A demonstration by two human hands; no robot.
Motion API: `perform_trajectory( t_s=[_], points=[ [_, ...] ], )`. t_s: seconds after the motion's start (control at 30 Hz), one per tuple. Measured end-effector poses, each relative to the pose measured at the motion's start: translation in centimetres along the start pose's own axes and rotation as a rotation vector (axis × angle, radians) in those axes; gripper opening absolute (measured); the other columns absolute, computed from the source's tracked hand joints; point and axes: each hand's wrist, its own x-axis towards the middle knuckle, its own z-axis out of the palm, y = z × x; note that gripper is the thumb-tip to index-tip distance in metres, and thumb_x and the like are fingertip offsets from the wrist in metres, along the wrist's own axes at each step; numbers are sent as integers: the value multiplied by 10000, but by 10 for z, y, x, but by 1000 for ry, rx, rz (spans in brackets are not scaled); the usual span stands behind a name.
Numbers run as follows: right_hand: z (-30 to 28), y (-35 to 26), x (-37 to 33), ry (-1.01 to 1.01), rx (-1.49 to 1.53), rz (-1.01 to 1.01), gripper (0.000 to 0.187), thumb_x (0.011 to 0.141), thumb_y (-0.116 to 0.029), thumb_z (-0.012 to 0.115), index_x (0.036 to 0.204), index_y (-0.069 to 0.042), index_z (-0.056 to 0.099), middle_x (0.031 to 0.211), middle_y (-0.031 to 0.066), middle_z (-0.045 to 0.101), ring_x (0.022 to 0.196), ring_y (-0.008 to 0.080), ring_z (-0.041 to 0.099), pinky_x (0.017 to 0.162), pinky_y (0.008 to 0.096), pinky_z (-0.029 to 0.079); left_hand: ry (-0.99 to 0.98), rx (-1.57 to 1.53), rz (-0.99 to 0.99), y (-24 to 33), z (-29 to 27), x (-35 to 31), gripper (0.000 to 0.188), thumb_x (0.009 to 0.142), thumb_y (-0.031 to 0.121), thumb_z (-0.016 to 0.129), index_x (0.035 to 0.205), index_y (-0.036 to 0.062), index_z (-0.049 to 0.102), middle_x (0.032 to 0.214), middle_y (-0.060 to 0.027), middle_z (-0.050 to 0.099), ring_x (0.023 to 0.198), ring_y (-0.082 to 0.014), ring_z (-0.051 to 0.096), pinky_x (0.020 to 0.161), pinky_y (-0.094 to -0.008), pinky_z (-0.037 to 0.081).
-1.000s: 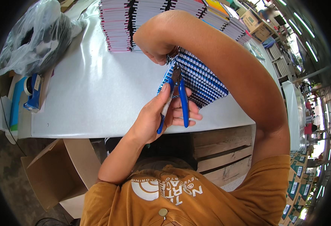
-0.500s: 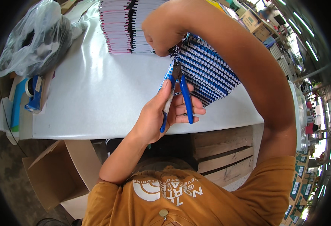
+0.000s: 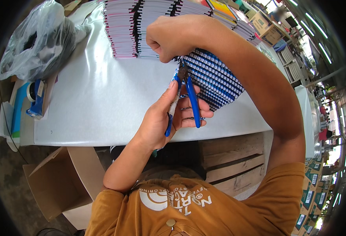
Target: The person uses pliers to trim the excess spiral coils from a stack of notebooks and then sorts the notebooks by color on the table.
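Note:
My left hand (image 3: 161,108) holds a pair of blue-handled cutting pliers (image 3: 194,102). Their handles are spread, with the thumb along one side and the fingers beneath. The dark jaws point away from me and meet the near left corner of a stack of spiral-bound notebooks (image 3: 216,76), whose dark coils show in rows over blue and white edges. My right hand (image 3: 169,37) is bent over the far end of this stack, its fingers curled downward. What those fingers grip is hidden behind the hand.
More bound notebooks (image 3: 120,31) stand in rows at the back of the white table (image 3: 94,102). A clear plastic bag (image 3: 39,39) and a blue tape dispenser (image 3: 35,100) are at the left. Below the edge are an open cardboard box (image 3: 63,181) and a wooden pallet (image 3: 236,161).
My right hand and forearm have come slightly nearer, uncovering more of the notebooks at the back. The coiled stack has shifted a little to the left. The pliers remain almost in place.

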Motion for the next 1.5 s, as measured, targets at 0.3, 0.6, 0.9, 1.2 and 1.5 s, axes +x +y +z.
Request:
perform_trajectory(
  t_s=[0.3, 0.6, 0.9, 1.2, 1.5],
  points=[
    [3, 8, -2, 38, 91, -59, 105, 616, -53, 658, 694, -5, 607, 668, 121, 624, 605, 231, 607, 527, 332, 469, -266, -242, 12, -8, -17, -4, 547, 969, 500, 218, 1180, 49, 443, 911, -170, 606, 780, -307, 647, 666, -377, 517],
    [0, 6, -7, 89, 149, -87, 103, 617, -46, 661, 695, -7, 607, 652, 119, 621, 589, 214, 604, 525, 318, 468, -186, -202, 4, 6, -2, 1, 552, 963, 529, 218, 1122, 60, 463, 798, -102, 562, 666, -228, 587, 611, -358, 523],
    [0, 7, -8, 98, 179, -72, 95, 611, -55, 658, 679, -12, 609, 620, 106, 610, 541, 197, 579, 486, 314, 450, -34, 24, 7, 8, 18, -3, 598, 963, 532, 209, 1221, 36, 420, 1006, -172, 598, 1022, -296, 596, 840, -386, 476],
    [4, 8, -8, 161, 221, -63, 85, 611, -65, 651, 672, -20, 611, 623, 101, 617, 549, 194, 593, 491, 314, 457, -190, -51, 46, 3, -1, -4, 534, 968, 513, 224, 1123, 51, 443, 824, -114, 562, 698, -240, 597, 610, -349, 515],
    [8, 8, -5, 246, 271, -56, 134, 644, -106, 675, 727, -11, 632, 641, 109, 629, 570, 191, 610, 525, 306, 481, -223, -154, 49, 7, 3, 2, 530, 970, 511, 223, 1114, 60, 461, 799, -116, 561, 652, -238, 583, 569, -350, 507]
  ],
)
